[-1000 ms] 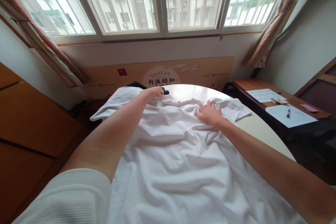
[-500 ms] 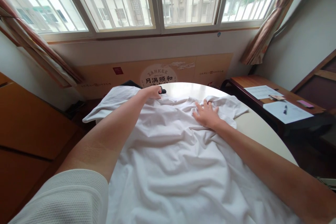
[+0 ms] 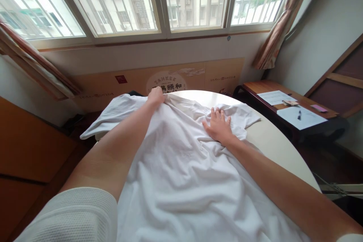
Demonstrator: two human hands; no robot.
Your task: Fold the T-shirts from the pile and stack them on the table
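So the white, soft-knit short-sleeved T-shirt (image 3: 181, 181) is laid out in the middle, neck end toward 12 o'clock, and I'd say the main risk is it skewing. The bare left hand (image 3: 155, 97), up at 11, is closed on a bunch of the cloth near the neckline, while the bare right hand (image 3: 218, 124), at 1, is just laid on the fabric, fingers spread, gripping nothing. If the left tugs harder than that flat palm can pin, my guess is the whole neck end slides toward 11. Pressing down on bunched cloth could also set creases in under the palm. And the sleeve at 10 pokes out past the table edge, so its weight might drag that corner down.

Looks-wise it's pretty rumpled: tight folds fan out around the right hand, ridges run from the left fist toward 1, and big soft waves roll down the body toward 6. The sleeve between 1 and 2 is scrunched. Seems thin and floppy, so I'd expect it to wrinkle easily.

Underneath is a round, glossy off-white table (image 3: 272, 140), bare along 3. Further out at 2 there's a low brown wooden table (image 3: 251, 87) with white printed paper sheets (image 3: 309, 119) on it.
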